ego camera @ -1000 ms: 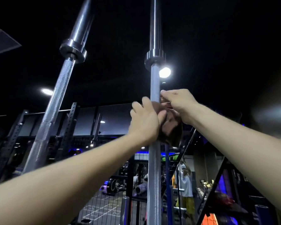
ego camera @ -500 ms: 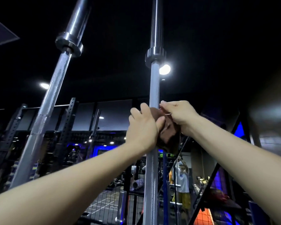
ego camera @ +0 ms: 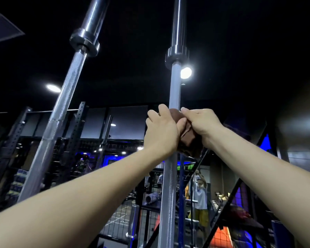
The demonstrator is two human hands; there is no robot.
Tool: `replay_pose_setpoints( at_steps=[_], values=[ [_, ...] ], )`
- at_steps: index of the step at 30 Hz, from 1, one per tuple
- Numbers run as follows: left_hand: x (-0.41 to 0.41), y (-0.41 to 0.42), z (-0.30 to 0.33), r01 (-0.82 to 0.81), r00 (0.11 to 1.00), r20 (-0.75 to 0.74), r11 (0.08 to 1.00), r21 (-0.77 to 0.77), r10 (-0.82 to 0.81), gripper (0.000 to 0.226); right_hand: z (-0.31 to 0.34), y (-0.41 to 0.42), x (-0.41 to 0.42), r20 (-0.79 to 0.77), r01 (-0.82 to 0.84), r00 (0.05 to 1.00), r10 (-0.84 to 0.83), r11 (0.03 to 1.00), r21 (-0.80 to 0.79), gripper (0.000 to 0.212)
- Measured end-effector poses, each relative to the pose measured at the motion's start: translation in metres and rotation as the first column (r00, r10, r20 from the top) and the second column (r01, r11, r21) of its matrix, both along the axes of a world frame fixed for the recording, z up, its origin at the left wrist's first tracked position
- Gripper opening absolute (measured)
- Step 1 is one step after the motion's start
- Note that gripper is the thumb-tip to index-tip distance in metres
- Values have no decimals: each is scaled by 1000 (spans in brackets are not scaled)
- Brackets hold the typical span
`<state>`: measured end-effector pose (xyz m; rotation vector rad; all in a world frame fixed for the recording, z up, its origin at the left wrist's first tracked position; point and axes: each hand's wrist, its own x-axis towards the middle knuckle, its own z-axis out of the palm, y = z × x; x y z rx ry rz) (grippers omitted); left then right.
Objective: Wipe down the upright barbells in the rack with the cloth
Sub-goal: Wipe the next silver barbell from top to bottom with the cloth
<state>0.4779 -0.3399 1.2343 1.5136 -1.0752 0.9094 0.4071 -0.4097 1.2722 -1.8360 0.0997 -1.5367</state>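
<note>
While both hands reach up, the brown cloth (ego camera: 185, 138) sits wrapped around the nearer upright barbell (ego camera: 170, 176), partway up its knurled shaft and well below the collar (ego camera: 177, 57). Left hand (ego camera: 162, 133): fingers curled round the bar and the cloth's left side, grip clamped on both together. Right hand (ego camera: 202, 126): fingers and thumb pinched on the cloth's upper right edge; a loose fold hangs beneath it. Second barbell (ego camera: 61, 111) stands to the left, leaning in this wide view, well apart from the hands, nobody touching it.

Judged step: a two-handed wipe stroke along the shaft.

Risks from here:
- Cloth bunched thick on the right, thin on the left; uneven pressure would likely leave the far side of the shaft unwiped.
- Knurling may snag the fabric; a hard pull could tear it from the pinch.
- Bar's foot in the rack is out of sight; sideways force this high might rock it.
- Hanging fold could slip free if the pinch eases.

A person in a white top (ego camera: 200, 192) stands in the background beyond the rack frame (ego camera: 75, 133).
</note>
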Motion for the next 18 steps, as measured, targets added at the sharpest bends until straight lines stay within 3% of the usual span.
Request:
replay_pose_setpoints(
  at_steps=[5, 9, 13, 18],
  values=[
    [0, 12, -52, -37, 998, 58, 994, 104, 31, 51, -21, 5, -3, -71, -84, 993, 91, 992, 93, 31],
    [3, 13, -37, 0, 1000, 18, 993, 119, -3, 52, -13, 8, -1, -67, -61, 996, 67, 995, 85, 32],
    [6, 2, -10, 87, 995, -56, 996, 37, -85, 55, -12, 1, 6, -9, -78, 997, 80, 991, 106, 31],
    [3, 5, -42, -37, 996, 85, 998, 52, 33, 55, -22, -2, 7, -13, -130, 991, 133, 978, 161, 43]
  ],
)
